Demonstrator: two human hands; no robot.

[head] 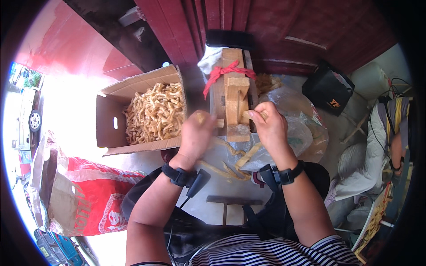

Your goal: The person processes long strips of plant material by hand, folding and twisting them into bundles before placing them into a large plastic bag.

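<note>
In front of me stands a wooden fixture [237, 96] of stacked blocks, with a red cloth [229, 70] tied around its upper part. Close to its left side, my left hand [197, 133] is blurred by motion; its fingers are curled on a tan strip [219, 123]. My right hand [271, 124], at the fixture's right side, pinches another pale tan strip [248, 115] between thumb and forefinger. Left of my left hand, a cardboard box [109, 123] holds a heap of small knotted tan pieces [156, 111]. Loose long strips [248, 156] lie below the fixture.
Clear plastic bags [293, 133] lie right of the fixture, near a black bag [327, 88]. A red printed sack [100, 196] stands at left. At far right are another person's arm [396, 151] and a tray [371, 229] of tan pieces. A red door [299, 26] rises beyond.
</note>
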